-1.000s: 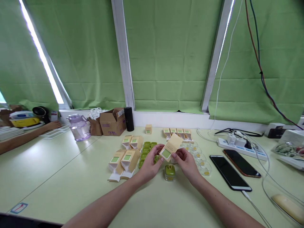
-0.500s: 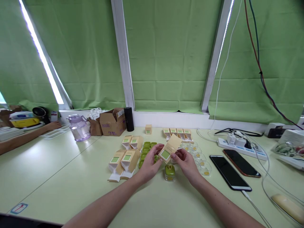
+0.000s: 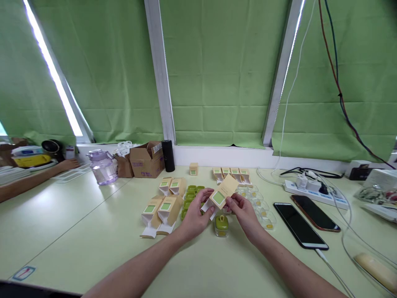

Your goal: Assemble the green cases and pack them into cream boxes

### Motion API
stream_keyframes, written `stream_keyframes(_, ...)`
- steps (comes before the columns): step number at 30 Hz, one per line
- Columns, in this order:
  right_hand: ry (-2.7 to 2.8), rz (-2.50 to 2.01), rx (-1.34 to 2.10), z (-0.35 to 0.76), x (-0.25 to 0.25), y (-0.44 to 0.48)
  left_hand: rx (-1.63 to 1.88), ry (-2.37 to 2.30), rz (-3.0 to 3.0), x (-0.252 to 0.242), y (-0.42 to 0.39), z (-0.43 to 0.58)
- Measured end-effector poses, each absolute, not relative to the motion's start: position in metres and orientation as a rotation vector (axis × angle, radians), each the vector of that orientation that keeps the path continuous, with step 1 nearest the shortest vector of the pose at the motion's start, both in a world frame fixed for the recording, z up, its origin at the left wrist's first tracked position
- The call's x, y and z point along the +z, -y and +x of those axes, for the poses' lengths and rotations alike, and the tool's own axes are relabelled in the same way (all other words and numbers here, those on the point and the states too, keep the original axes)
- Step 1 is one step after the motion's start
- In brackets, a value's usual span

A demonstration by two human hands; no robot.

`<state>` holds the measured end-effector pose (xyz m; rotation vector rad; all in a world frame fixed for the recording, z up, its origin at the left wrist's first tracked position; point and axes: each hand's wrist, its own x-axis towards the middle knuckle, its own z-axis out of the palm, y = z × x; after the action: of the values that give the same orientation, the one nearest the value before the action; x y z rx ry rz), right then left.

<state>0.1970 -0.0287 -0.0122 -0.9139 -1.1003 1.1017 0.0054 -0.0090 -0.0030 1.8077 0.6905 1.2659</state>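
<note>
Between my hands, above the table, I hold a tan paper box [image 3: 226,188] with a green window; a white flap sticks out at its lower left end. My left hand [image 3: 197,213] grips the flap end, thumb on top. My right hand [image 3: 243,212] pinches the box's right edge. Right below stands a small clear jar with a green lid [image 3: 221,224], upright and untouched. Beyond my left hand are several green lids [image 3: 187,203], partly hidden. Clear jars [image 3: 263,211] with yellow spots stand in rows beyond my right hand.
Open tan boxes [image 3: 169,209] lie to the left, and more boxes [image 3: 235,174] stand at the back beside a single closed box [image 3: 193,169]. Two phones [image 3: 299,225], a power strip [image 3: 316,193] and cables are on the right. A purple jug [image 3: 104,167] and another person's arm [image 3: 40,178] are left.
The box in my hands has turned slightly and opened out; a white flap now shows at its lower left. My right fingers have shifted a little along its edge.
</note>
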Motion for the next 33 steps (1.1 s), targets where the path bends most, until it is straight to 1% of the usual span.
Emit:
stream_keyframes(16,1.072,-0.874,1.137,0.2,-0.022,0.022,1.25,-0.928,2.025,-0.011,0.008,0.002)
stream_keyframes(24,1.009,-0.861,1.193,0.203,-0.023,0.023,1.324,-0.902,2.294,-0.011,0.011,-0.004)
stream_keyframes(33,1.036,-0.847,1.211,0.2,-0.021,0.024,1.44,-0.939,2.294,-0.017,0.007,-0.001)
